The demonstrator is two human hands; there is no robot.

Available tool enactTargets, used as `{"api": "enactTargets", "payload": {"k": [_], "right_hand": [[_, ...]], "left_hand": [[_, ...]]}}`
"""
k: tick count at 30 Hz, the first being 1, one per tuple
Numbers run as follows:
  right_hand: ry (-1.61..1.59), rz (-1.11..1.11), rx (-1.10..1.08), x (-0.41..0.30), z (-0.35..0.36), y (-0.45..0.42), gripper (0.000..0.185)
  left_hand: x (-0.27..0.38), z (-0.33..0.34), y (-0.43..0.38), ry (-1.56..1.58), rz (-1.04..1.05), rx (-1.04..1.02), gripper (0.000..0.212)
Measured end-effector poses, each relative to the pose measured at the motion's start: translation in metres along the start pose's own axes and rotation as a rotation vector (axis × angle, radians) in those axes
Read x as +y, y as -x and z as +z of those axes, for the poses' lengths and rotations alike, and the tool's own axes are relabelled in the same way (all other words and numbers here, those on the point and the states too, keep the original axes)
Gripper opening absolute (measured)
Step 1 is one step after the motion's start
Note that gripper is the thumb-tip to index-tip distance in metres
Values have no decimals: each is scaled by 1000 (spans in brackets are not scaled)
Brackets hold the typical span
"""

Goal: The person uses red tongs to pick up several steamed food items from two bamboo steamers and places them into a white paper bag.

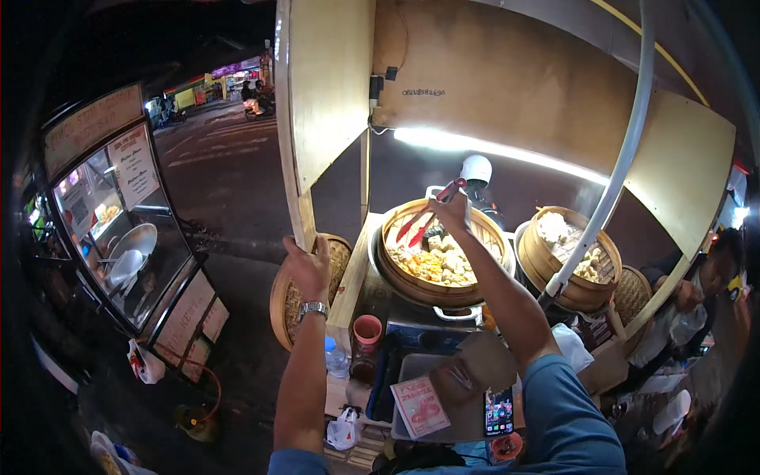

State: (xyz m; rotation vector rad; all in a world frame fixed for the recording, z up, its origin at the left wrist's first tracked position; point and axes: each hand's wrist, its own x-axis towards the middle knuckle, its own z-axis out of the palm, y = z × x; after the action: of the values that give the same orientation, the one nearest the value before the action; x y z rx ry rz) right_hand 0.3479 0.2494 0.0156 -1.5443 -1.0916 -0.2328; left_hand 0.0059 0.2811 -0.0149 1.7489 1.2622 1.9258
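Observation:
My left hand [308,269], with a metal watch on its wrist, grips a wooden post [306,219] of the stall. Red-tipped tongs [420,222] are in my right hand [452,209], their tips apart above a round bamboo steamer [389,270]. Inside the steamer lie pale dumplings [454,261] and orange-topped ones [415,261]; a dark piece lies near the tongs. To the right, a second bamboo steamer [537,261] holds more dumplings [552,228]. A woven bamboo lid [282,303] stands on edge beside the left post. Nothing shows between the tong tips.
A slanting pale pole [623,172] crosses before the right steamer. Below are a red cup [367,330], a plastic bottle [336,359], an open box [481,368], a printed box [420,407] and a phone [498,411]. A person [689,297] stands at far right.

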Motion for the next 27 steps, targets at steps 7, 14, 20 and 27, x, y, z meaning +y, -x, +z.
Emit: {"api": "enactTargets", "payload": {"k": [7, 14, 20, 27], "right_hand": [[169, -152, 84, -21, 15, 3, 28], [35, -44, -34, -46, 20, 11, 32], [46, -10, -82, -39, 30, 14, 28], [204, -128, 159, -13, -13, -1, 27]], "left_hand": [[-2, -3, -1, 41, -1, 18, 38], [0, -5, -1, -2, -59, -25, 44], [-10, 2, -2, 4, -46, -16, 50], [15, 24, 9, 11, -64, -38, 46]]}}
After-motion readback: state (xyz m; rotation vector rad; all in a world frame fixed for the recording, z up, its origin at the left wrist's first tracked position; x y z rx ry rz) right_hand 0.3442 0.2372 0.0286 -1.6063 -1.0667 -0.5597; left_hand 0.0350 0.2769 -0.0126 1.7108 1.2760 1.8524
